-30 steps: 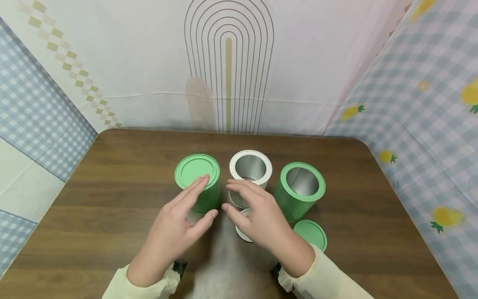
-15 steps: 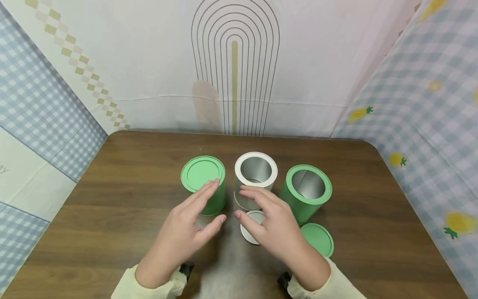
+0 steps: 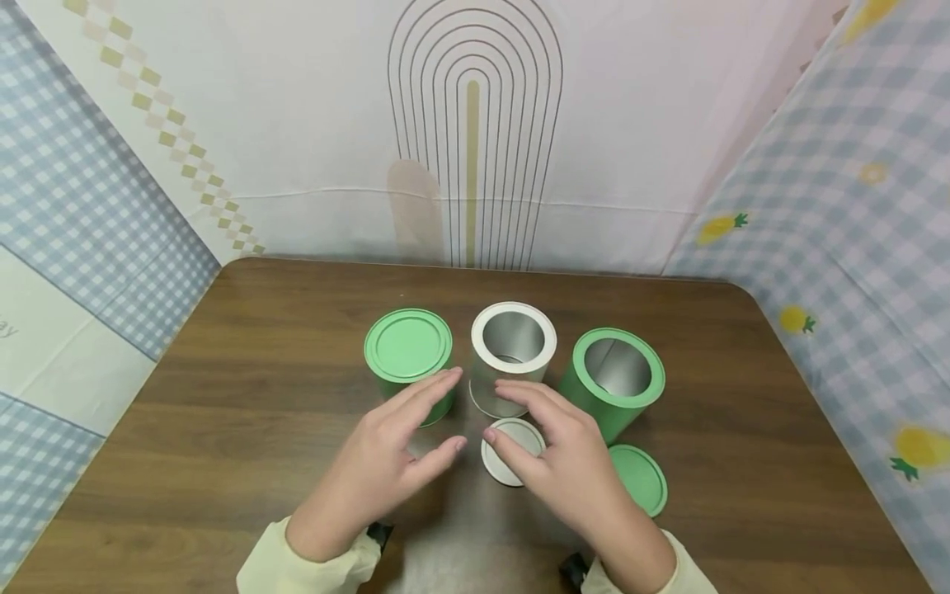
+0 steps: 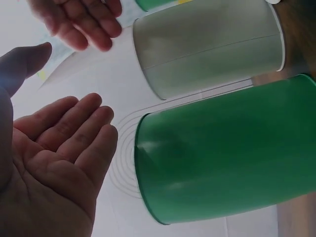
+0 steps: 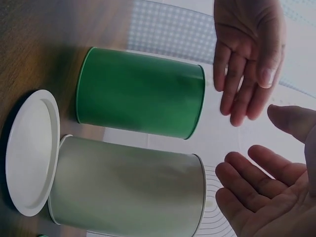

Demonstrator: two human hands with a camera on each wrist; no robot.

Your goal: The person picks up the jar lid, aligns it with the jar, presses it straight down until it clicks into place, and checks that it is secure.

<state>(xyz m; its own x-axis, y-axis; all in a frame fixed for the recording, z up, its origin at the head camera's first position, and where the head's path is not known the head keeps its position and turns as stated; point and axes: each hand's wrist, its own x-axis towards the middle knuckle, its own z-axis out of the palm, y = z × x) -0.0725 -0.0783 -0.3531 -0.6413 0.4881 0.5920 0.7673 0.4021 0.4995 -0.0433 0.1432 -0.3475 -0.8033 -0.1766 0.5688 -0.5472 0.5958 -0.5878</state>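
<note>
Head view: white can [image 3: 512, 355], green can [image 3: 614, 379] lidless, empty; both hands relaxed, holding nothing.

three tins [image 3: 512, 356] crowd mid-table [image 3: 223, 396] — open room left, behind

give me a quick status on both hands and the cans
Left hand open, beside closed green can. Right hand open, above white lid. White can uncovered. Nothing between.
</note>
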